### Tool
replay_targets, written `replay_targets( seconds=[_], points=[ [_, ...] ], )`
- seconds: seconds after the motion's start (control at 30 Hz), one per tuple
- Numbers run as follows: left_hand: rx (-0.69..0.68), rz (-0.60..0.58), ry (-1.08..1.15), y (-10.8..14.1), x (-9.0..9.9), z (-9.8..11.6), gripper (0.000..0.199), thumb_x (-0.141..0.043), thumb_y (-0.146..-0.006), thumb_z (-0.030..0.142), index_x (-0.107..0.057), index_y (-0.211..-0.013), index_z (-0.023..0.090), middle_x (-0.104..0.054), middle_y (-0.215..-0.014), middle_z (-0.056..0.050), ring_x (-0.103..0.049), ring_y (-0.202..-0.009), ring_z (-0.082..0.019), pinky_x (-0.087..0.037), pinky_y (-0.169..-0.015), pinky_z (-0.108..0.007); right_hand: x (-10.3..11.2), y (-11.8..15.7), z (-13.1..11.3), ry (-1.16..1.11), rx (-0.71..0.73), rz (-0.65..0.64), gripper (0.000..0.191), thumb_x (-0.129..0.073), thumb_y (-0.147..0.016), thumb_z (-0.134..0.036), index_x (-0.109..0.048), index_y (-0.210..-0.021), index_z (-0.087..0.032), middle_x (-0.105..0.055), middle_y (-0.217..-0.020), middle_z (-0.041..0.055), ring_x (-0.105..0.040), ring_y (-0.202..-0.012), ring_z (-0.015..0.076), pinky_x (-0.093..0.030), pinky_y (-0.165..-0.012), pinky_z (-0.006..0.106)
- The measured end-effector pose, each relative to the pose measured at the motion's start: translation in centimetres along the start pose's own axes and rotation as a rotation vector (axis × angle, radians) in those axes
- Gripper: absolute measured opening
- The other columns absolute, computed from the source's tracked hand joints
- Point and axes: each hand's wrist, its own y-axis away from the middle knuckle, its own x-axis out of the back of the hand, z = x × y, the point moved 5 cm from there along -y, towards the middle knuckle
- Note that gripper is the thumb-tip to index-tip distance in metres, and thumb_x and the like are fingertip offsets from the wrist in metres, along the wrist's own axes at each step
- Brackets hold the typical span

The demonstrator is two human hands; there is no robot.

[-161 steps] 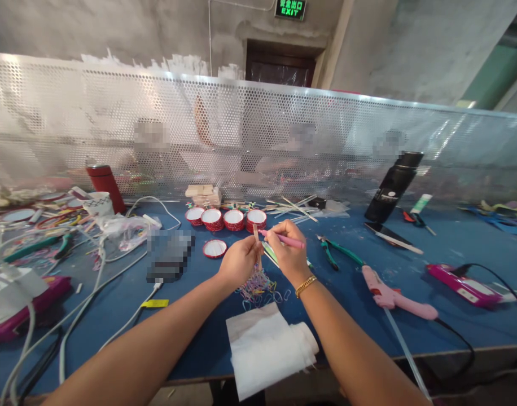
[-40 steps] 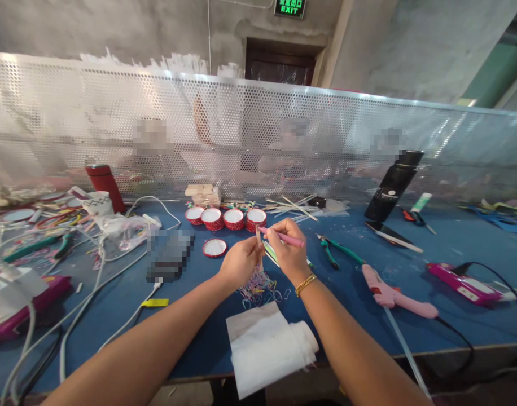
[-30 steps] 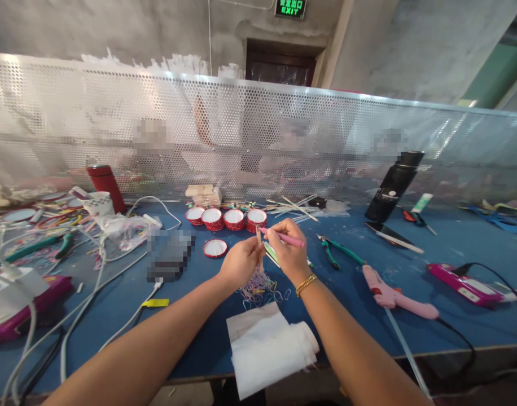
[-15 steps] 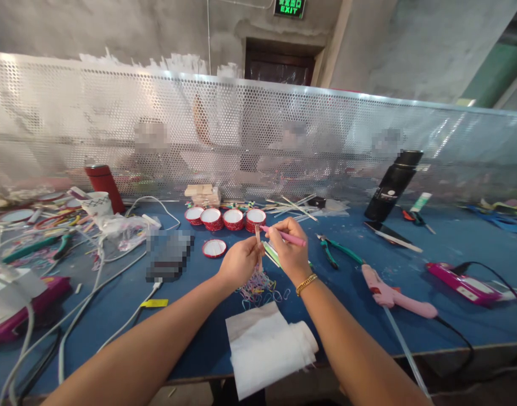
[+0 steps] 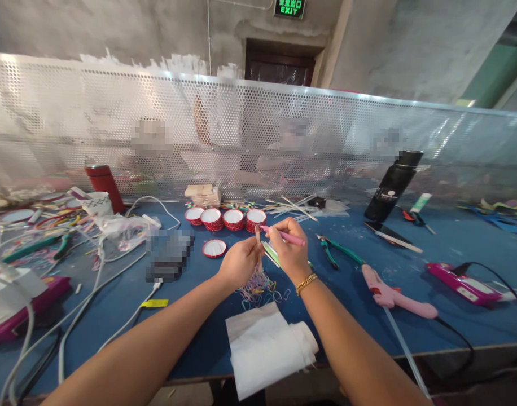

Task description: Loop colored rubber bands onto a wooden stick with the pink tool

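Observation:
Pinched in my left hand [image 5: 240, 263] is a thin, flat wooden stick [image 5: 258, 232], held upright. My right hand [image 5: 290, 248] grips a pink pen [image 5: 291, 237], its tip at or very near the stick's upper part. Below the hands lies a heap of small pastel-coloured loops [image 5: 256, 291]. Just behind them stand several stacks of red-rimmed white discs [image 5: 255, 217], and a single disc [image 5: 214, 248] lies to the left. Beneath my right hand a green and white strip-like item [image 5: 271, 254] shows in part.
A white cloth roll [image 5: 271, 349] lies at the front edge. To the right are pliers [image 5: 328, 252], a pink glue gun [image 5: 389, 294] and a black bottle [image 5: 391, 186]. A phone [image 5: 169, 256], white cables and a red flask [image 5: 105, 188] are on the left. A perforated metal screen [image 5: 224, 129] stands behind.

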Motion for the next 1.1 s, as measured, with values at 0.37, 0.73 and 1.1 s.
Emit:
replay_targets(
  seconds=[0.37,0.73,1.1],
  points=[
    [-0.001,-0.004,-0.018,0.1,0.0,-0.1,0.034,-0.039,-0.096,0.044,-0.05,-0.074,0.02,-0.054,-0.062,0.003,-0.048,-0.057,-0.013,-0.031,-0.054,-0.026,0.0,0.0,0.0,-0.016,-0.029,0.008,0.017,-0.063,-0.086,-0.032,-0.056,-0.074,-0.023,-0.065,-0.07,0.0,-0.063,-0.069,0.0168,-0.05,-0.069,0.031],
    [0.023,0.005,0.07,-0.3,-0.1,-0.8,0.035,-0.04,-0.095,0.047,-0.051,-0.076,0.02,-0.051,-0.059,0.004,-0.045,-0.054,-0.012,-0.031,-0.052,-0.026,0.0,0.1,0.1,-0.052,-0.028,-0.023,0.016,-0.062,-0.086,-0.028,-0.057,-0.072,-0.022,-0.065,-0.071,0.0001,-0.064,-0.07,0.0175,-0.05,-0.07,0.031],
    [0.038,0.009,0.112,-0.4,-0.3,-1.3,0.037,-0.04,-0.095,0.049,-0.053,-0.078,0.019,-0.049,-0.058,0.004,-0.043,-0.052,-0.012,-0.031,-0.051,-0.026,-0.1,0.1,-0.1,-0.008,-0.01,-0.026,0.016,-0.061,-0.084,-0.027,-0.056,-0.07,-0.023,-0.064,-0.068,-0.0009,-0.062,-0.069,0.0174,-0.049,-0.069,0.031]
  ],
)
